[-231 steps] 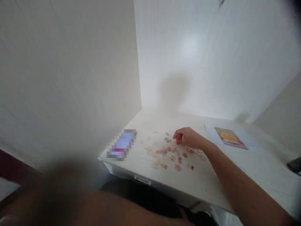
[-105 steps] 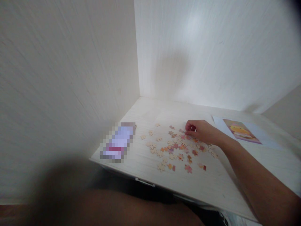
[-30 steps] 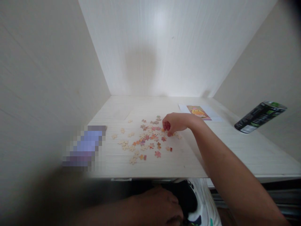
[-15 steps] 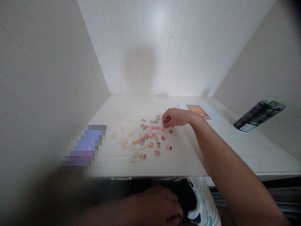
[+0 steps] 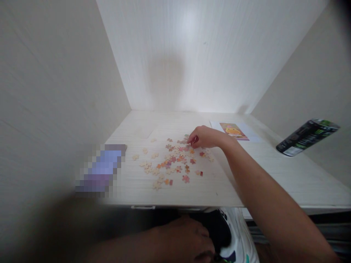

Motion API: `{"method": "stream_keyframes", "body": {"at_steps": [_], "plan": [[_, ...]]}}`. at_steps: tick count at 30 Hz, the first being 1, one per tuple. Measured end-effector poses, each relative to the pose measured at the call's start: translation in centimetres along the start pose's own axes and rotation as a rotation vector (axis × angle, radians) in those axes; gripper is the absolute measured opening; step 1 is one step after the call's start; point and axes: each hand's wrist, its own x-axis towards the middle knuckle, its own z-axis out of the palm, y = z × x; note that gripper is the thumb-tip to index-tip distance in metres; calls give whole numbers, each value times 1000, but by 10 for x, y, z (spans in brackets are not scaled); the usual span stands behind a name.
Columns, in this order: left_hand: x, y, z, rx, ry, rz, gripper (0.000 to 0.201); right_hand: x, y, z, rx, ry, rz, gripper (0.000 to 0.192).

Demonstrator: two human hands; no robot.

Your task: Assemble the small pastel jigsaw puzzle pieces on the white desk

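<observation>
Over the far right part of a scattered group of jigsaw puzzle pieces point(image 5: 172, 159), my right hand point(image 5: 201, 137) reaches down with thumb and fingers pinched together. What sits between the fingertips is too small to make out. The pieces lie loose and flat, some with pink, orange, red or greenish print, others plain pale wood toward the left. Below the table's front edge, my left hand point(image 5: 189, 237) rests in my lap in shadow, its fingers curled in; I see nothing held in it.
A white sheet with a printed yellow cartoon picture point(image 5: 233, 130) lies behind my right forearm. A black drink can point(image 5: 307, 137) stands on the right. A pixelated, phone-like flat object point(image 5: 102, 168) lies at left. Pale panels enclose the table point(image 5: 192, 195) on three sides.
My right hand's fingertips have shifted slightly left and its fingers reach out a little more over the far pieces. The whole view has moved slightly. My left hand stays in my lap.
</observation>
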Motion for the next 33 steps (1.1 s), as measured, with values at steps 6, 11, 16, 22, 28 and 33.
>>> {"method": "stream_keyframes", "body": {"at_steps": [6,11,16,22,28,33], "plan": [[0,0,-1,9,-2,-2,21,-3,8,-8,8,81,32,17],[-1,-1,3,-7,4,-6,21,6,11,-1,47,169,-29,21],[0,-2,3,-10,-1,-2,21,11,16,7,55,119,0,22],[-1,-1,2,9,-15,-15,21,11,17,9,37,205,-2,20],[0,0,-1,-2,-25,-14,22,12,5,12,-108,240,-12,21],[1,-1,1,2,-21,-9,22,11,-1,12,-222,207,-5,21]]}}
